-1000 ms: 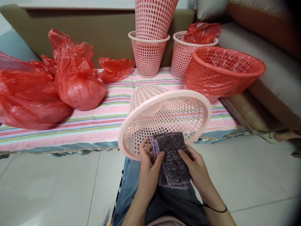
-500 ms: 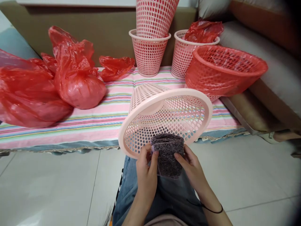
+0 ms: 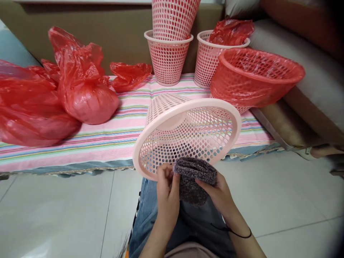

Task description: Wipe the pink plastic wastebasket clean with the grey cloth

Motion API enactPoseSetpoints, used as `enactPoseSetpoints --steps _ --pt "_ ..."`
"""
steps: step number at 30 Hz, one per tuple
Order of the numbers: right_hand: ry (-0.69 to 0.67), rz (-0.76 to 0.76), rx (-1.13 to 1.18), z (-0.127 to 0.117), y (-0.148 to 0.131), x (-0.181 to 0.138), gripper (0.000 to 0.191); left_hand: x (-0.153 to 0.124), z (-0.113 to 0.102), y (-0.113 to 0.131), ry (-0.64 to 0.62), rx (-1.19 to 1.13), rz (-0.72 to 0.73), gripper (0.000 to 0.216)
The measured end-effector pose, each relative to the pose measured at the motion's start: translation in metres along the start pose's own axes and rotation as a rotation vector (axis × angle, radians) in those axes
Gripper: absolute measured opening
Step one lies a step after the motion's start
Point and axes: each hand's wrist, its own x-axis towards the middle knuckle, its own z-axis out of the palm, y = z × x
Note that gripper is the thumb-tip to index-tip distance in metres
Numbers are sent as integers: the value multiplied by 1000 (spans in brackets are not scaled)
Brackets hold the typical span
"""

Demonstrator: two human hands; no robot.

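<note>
Between my two hands is a folded, dark grey-purple fuzzy cloth [image 3: 194, 191], its layered edge facing up. My left hand [image 3: 168, 188] pinches its left edge between thumb and fingers. On the other side, my right hand [image 3: 219, 191] grips the right edge, with the thumb pressed on the front and the fingers mostly hidden behind. Just beyond the cloth lies a pale pink mesh basket [image 3: 161, 120] on its side, its wide mouth facing me. The front of its rim is near my left hand and above my lap.
A striped cloth [image 3: 104, 147] covers the seat ahead. Red plastic bags [image 3: 91, 96] sit at left, a smaller red bag [image 3: 130, 76] behind. Stacked pink baskets [image 3: 168, 61] and another basket [image 3: 205, 59] stand at the back. A red-lined basket [image 3: 242, 86] leans at right beside grey cushions [image 3: 290, 53].
The cloth's upper right part has widened and swung right as my right hand shifted slightly, opening its folds. My left hand keeps its pinch. The whole view has moved slightly.
</note>
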Motion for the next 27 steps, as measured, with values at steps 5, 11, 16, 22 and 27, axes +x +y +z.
enactPoseSetpoints --steps 5,11,16,22,27 --pt "73 -11 64 5 0 -2 43 2 5 -9 -84 95 36 32" --pt "71 51 -8 1 -10 -2 43 8 0 -15 -185 326 42 32" --pt "50 -1 -168 -16 -15 -1 24 20 -13 -4 -344 426 13 31" --pt "-175 -147 -301 -27 -24 -3 21 17 -15 8 -507 256 -28 31" --pt "1 -323 -483 -13 -21 -1 34 16 -2 5 -258 253 -70 20"
